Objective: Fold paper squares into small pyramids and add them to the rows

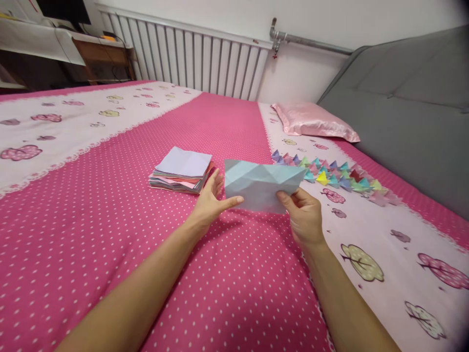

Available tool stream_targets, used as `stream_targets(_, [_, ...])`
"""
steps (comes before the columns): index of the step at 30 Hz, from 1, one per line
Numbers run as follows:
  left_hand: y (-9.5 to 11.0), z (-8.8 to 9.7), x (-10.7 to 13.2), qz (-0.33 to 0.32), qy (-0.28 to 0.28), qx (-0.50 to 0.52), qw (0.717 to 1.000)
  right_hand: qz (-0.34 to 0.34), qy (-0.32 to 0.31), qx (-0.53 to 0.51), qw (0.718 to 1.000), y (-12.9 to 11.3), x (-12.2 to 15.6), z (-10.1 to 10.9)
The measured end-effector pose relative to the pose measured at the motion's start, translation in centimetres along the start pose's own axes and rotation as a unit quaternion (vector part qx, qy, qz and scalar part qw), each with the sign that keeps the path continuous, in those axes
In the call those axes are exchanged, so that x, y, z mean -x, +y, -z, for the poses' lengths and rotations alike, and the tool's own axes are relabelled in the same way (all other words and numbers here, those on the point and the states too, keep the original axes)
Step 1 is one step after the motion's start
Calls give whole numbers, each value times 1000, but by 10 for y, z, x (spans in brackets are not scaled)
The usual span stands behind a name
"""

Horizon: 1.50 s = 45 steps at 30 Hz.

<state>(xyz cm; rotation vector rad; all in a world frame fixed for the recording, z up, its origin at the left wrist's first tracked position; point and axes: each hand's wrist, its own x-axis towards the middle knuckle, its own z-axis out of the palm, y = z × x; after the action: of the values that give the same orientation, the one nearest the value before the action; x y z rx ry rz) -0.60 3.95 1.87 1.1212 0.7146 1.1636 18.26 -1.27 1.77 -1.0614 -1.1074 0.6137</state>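
A pale blue sheet of paper (256,183) is held up in front of you, above the bed, near the middle of the view. It is wider than it is tall, and creases break its upper part into lighter and darker triangles. The grip of your right hand (304,215) is pinched on the sheet's lower right part, the thumb lying on the face toward you. Your left hand (210,200) is at the sheet's other end, its grip empty and spread wide, fingers pointing away from you. Its thumb reaches in front of the sheet's lower left corner; whether it touches the paper, you cannot tell from here.

Just beyond your left hand, to its left, sits an uneven stack of square papers (183,164), a pale lavender sheet on top and pink, red and grey edges below. To the right of the blue sheet, close rows of small pointed folded-paper pieces (322,178) run in purple, pink, teal, yellow and dark red.

Everything rests on a bedspread (110,234) of pink with white dots, bordered by pale bands printed with cartoon trees. Farther off on the right lies a shiny pink pillow (315,120), beside a grey padded headboard (399,98). Against the far wall stands a white radiator (190,54), with a metal pipe (315,44) to its right. At the upper left, a dark monitor (66,10) stands on a cloth-covered desk (40,41).
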Motion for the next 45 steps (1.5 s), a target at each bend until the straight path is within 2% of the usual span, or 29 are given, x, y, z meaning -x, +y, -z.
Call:
stream_targets(2, [2,2,0,7,-41,-2,999,-43,-1,-40,998,1,0,0])
stream_targets(6, [5,2,7,82,-124,-18,989,-157,-25,-88,983,-2,1,-1])
stream_targets(10, [5,-1,10,120,-111,-7,987,-230,-49,-97,967,-6,3,-1])
stream_targets(14, [3,-1,8,123,-75,14,989,-255,-64,-121,957,-6,3,1])
stream_targets(20, [2,1,5,151,-74,25,986,-291,-45,-156,943,-2,-1,3])
stream_targets(25, [3,0,6,130,-105,-34,985,-310,-29,-191,931,-3,-8,9])
stream_targets(28, [-2,1,5,67,-140,-128,979,-330,-36,-168,928,-5,-9,9])
stream_targets(31, [-9,3,3,-20,-174,-218,960,-335,-29,-108,935,-2,-7,8])
stream_targets(34, [-11,3,3,-52,-179,-239,953,-312,-32,-74,947,4,-5,9])
stream_targets(36, [-7,2,4,-33,-172,-214,961,-301,-34,-86,949,7,-4,10])
stream_targets(39, [2,1,8,44,-188,-137,972,-274,-12,-102,956,8,-5,11])
stream_targets(42, [9,2,11,94,-237,-64,965,-250,3,-95,964,4,-5,11])
stream_targets(45, [12,2,13,117,-229,-54,965,-236,-16,-87,968,0,-4,7])
